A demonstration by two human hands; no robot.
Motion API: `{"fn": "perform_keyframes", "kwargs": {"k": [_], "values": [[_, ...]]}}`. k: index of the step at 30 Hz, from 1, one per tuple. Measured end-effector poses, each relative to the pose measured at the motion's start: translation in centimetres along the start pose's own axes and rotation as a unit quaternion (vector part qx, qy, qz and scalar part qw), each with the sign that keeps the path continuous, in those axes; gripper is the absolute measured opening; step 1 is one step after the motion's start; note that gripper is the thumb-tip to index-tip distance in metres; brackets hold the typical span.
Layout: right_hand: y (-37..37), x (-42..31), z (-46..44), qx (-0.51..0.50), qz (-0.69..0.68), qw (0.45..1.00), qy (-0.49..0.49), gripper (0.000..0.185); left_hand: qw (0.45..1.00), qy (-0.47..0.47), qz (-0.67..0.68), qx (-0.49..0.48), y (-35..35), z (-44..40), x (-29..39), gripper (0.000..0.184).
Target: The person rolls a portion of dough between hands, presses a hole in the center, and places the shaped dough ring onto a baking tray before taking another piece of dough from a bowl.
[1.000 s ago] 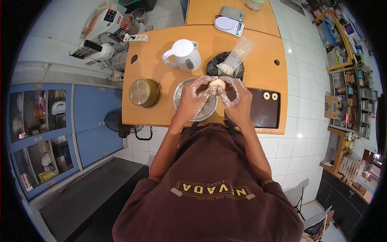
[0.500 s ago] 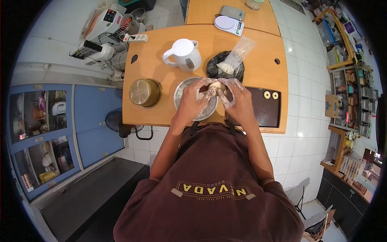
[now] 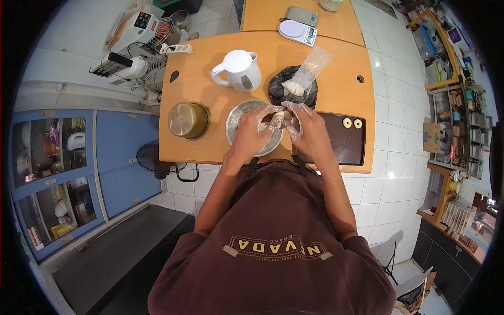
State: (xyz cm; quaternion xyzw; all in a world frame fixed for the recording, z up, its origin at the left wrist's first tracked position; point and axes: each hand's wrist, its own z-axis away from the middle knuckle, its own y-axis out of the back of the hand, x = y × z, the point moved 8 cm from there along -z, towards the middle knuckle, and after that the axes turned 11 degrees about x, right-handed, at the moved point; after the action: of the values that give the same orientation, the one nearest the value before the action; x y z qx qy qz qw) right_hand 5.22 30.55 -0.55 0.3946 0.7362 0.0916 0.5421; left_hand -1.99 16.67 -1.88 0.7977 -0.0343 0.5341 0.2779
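Observation:
A small pale piece of dough (image 3: 283,114) is held between the fingertips of both hands. My left hand (image 3: 258,126), dusted white with flour, is closed on its left side, above the metal bowl (image 3: 234,113). My right hand (image 3: 305,125), floury too, grips it from the right with bent fingers. The fingers hide much of the dough, so its exact shape is unclear. On the dark baking tray (image 3: 344,144) to the right lie two small dough rings, a left ring (image 3: 347,123) and a right ring (image 3: 358,124).
A white electric kettle (image 3: 242,73) stands behind the bowl. Beside it is a black plastic bag (image 3: 276,86) with a clear bag (image 3: 314,65) of white powder. A metal pot (image 3: 187,121) sits at left. Further back lie a kitchen scale (image 3: 297,31) and a power strip (image 3: 177,49).
The fingers of both hands have shifted slightly around the dough and its visible part has changed. Both hands remain over the right side of the bowl.

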Motion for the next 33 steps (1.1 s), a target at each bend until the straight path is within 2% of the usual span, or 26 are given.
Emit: {"fn": "perform_keyframes", "kwargs": {"k": [3,5,6,9,11,14,18,21,24,29,33], "values": [[0.0,0.0,-0.1,-0.002,0.012,0.999,0.031,0.039,0.999,0.004,-0.035,-0.012,0.0,-0.1,-0.4,0.029],[0.2,-0.5,-0.3,0.018,0.012,0.998,0.051,0.039,0.999,-0.026,-0.047,0.011,0.2,-0.2,0.0,0.029],[0.3,-0.5,-0.3,0.026,0.011,0.999,0.040,0.039,0.997,-0.041,-0.053,0.022,0.2,-0.2,0.2,0.029],[0.2,-0.5,-0.1,0.056,0.010,0.998,0.013,0.040,0.999,0.015,-0.001,0.045,0.0,0.1,0.1,0.032],[0.0,0.0,0.4,0.088,0.011,0.996,0.004,0.041,0.998,0.003,0.014,0.057,-0.3,0.4,0.3,0.031],[-0.4,0.4,0.8,0.089,0.013,0.996,-0.013,0.043,0.997,0.014,0.037,0.067,-0.7,1.0,-0.4,0.031],[-0.6,0.2,0.4,0.033,-0.006,0.999,0.000,0.044,0.998,0.020,0.038,0.056,-0.6,0.9,-0.6,0.032],[-0.4,0.0,-0.3,0.002,-0.011,1.000,0.001,0.044,0.996,-0.072,-0.032,0.044,-0.2,0.6,0.6,0.035],[0.0,0.1,-0.9,0.013,-0.021,1.000,-0.013,0.044,0.996,-0.075,-0.030,0.039,0.1,0.1,1.0,0.037],[0.1,0.6,-0.7,0.083,-0.087,0.990,-0.073,0.041,0.996,0.029,0.073,0.050,-0.2,0.3,-0.4,0.039],[-0.6,1.8,0.1,0.087,-0.112,0.979,-0.147,0.040,0.984,0.100,0.140,0.048,-1.1,1.1,-2.6,0.039]]}}
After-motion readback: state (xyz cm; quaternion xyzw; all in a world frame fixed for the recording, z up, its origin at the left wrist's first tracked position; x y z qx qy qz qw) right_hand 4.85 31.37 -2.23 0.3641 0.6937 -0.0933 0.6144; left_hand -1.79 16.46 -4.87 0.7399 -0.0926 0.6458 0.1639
